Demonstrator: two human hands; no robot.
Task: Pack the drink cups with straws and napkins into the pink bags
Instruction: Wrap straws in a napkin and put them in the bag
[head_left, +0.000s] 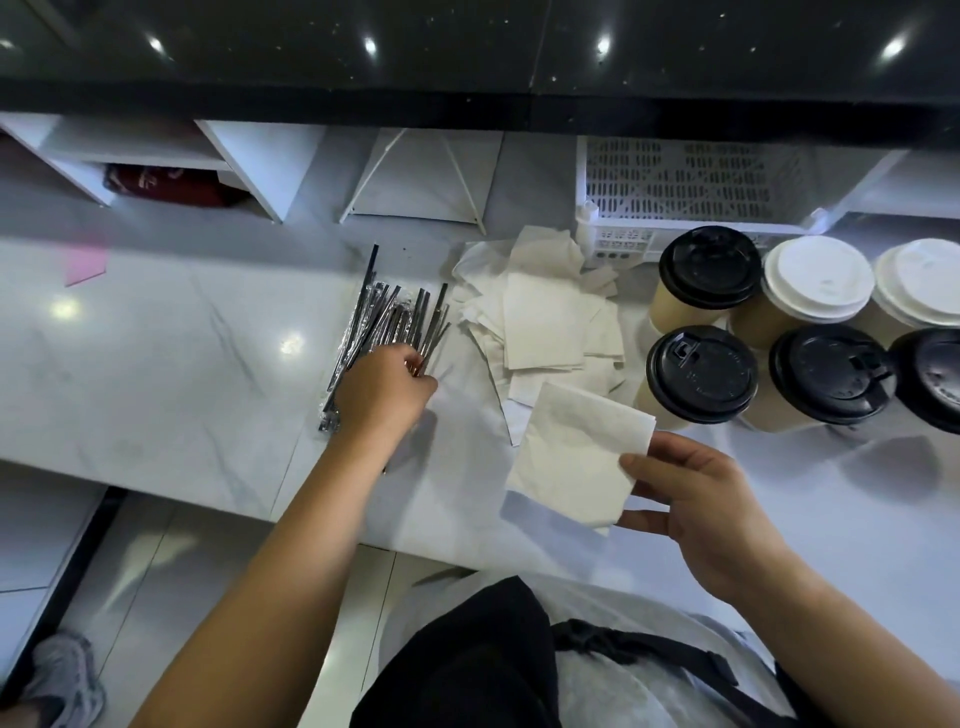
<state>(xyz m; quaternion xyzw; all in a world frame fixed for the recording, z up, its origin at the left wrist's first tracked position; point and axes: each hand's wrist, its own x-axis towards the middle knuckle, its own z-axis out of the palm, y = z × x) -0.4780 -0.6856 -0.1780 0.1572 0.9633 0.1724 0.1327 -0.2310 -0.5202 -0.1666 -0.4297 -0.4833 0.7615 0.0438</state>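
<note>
While the left hand (382, 387) reaches forward over the white marble bench (156, 364), a pink piece (85, 265) lies flat at the bench's far left (bag or not, can't tell). Wrapped black straws (389, 317) lie in a loose pile left of centre. The left fingers (415, 364) curl down onto the near ends of the pile; whether they pinch one is hidden. Just right of the straws is a messy napkin pile (545, 322), flat on the bench. Nearer the person, one napkin (576, 457) is lifted off the bench, pinched at its right edge by the right hand (706, 499), thumb on top, fingers beneath. Six lidded paper cups (701, 371) stand upright at the right in two rows, four with black lids, two with white. Behind them sits a white slotted basket (691, 192).
</note>
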